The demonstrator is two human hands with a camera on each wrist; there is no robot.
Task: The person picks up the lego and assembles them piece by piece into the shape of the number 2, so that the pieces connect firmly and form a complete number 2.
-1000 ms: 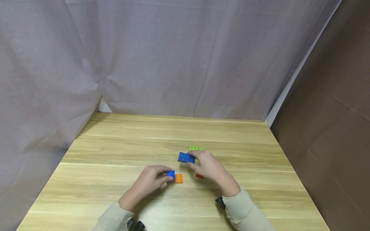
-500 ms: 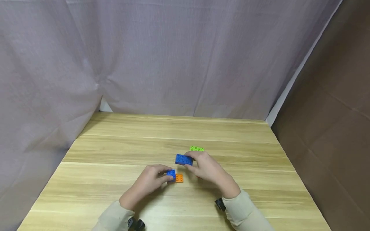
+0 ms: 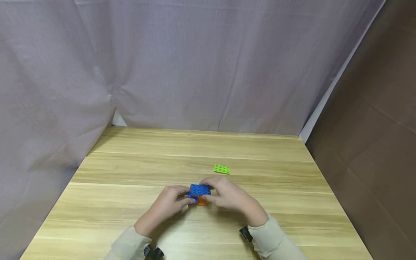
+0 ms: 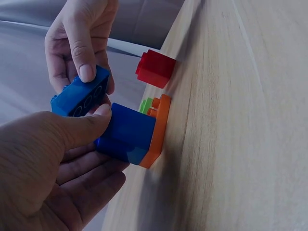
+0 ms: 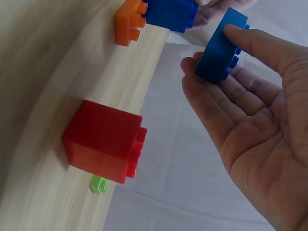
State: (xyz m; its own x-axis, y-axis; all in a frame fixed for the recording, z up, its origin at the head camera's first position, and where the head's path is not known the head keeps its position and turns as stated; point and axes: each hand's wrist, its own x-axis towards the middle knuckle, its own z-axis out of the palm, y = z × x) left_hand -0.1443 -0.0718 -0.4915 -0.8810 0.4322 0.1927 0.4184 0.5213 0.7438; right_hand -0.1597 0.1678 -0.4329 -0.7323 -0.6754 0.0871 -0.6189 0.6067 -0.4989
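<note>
My left hand (image 3: 166,203) grips a square blue building brick (image 4: 127,130) between thumb and fingers. That brick stands on one end of an orange brick plate (image 4: 159,130), whose other studs are bare, on the table. My right hand (image 3: 229,195) pinches a longer blue building brick (image 3: 199,190) by one end. In the head view it overlaps the square brick and part of the orange plate. The left wrist view shows its hollow underside tilted, just above the square brick. Whether the two blue bricks touch, I cannot tell.
A red brick (image 5: 103,139) stands on the wooden table (image 3: 130,169) near my right hand, which hides it in the head view. Farther back lies a flat lime-green brick plate (image 3: 222,169). Grey cloth (image 3: 169,65) hangs behind the table.
My right hand has carried the long blue brick left and toward me, from near the green plate to over the square brick and orange plate. My left hand has stayed put.
</note>
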